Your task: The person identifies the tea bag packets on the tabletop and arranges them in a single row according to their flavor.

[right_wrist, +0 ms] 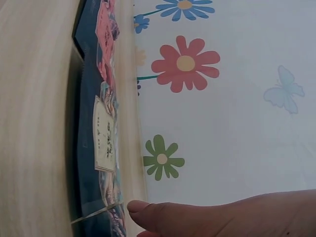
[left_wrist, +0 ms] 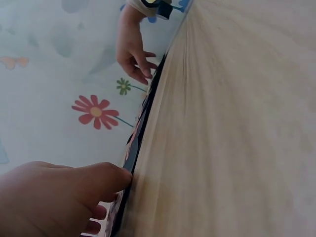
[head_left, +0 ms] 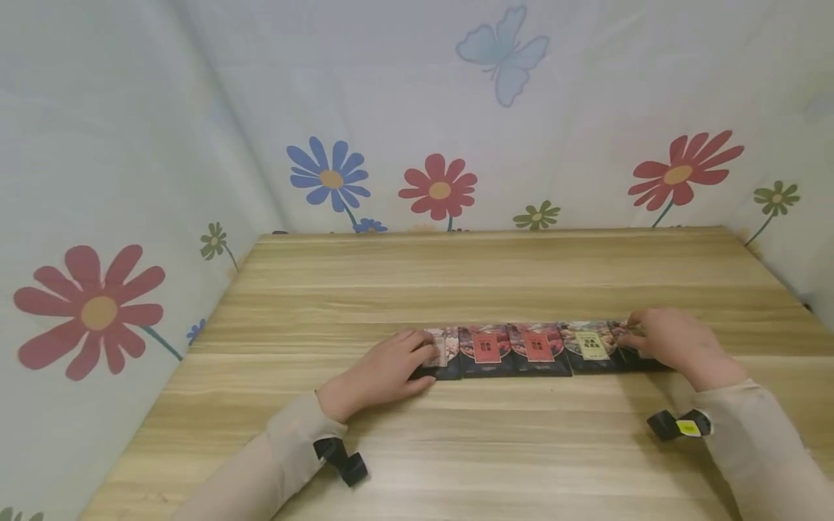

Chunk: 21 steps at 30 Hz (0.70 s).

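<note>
Several flat, dark-edged printed packets lie side by side in a row on the wooden table. At the left end, a packet with a pale pink label [head_left: 447, 353] is partly covered by my left hand [head_left: 381, 370], its fingers resting on top and the thumb at the near edge. Beside it are two red-label packets [head_left: 485, 350], then a yellow-label packet [head_left: 589, 346]. My right hand [head_left: 680, 346] touches the rightmost packet [head_left: 622, 331] with its fingertips and hides much of it. In the right wrist view, the right thumb [right_wrist: 148, 211] is by that packet's far edge.
The wood-grain table [head_left: 456, 449] extends around the row on all sides. White curtains [head_left: 573, 108] printed with flowers and a butterfly hang behind and at the left. Black wrist cameras are strapped on the left sleeve [head_left: 287, 441] and right sleeve [head_left: 749, 427].
</note>
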Available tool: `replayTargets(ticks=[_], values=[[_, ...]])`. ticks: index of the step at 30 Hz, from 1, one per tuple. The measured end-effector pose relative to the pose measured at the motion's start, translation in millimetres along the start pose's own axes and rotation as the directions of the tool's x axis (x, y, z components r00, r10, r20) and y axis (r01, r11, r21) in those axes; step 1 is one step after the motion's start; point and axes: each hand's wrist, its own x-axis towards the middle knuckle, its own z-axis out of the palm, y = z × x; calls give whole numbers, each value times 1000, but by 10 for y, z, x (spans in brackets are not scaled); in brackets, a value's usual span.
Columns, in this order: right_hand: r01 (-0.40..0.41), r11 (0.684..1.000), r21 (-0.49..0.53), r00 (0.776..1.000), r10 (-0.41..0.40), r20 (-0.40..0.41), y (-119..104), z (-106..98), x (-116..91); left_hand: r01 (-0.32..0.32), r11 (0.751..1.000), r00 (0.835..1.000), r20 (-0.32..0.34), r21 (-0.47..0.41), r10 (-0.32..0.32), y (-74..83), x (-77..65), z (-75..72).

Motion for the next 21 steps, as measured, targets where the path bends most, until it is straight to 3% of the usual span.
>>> replayTargets(ticks=[9, 16, 21], values=[[-35, 999, 26, 999, 35, 0, 16, -78, 41, 14, 1000, 995, 98, 18, -16, 15, 175, -71], [38, 997, 65, 997, -33, -68, -16, -85, 75, 48, 999, 985, 167, -6, -46, 7, 224, -85], [84, 993, 82, 992, -75, -106, -99, -44, 147, 88, 994, 986, 145, -65, -78, -69, 253, -106]])
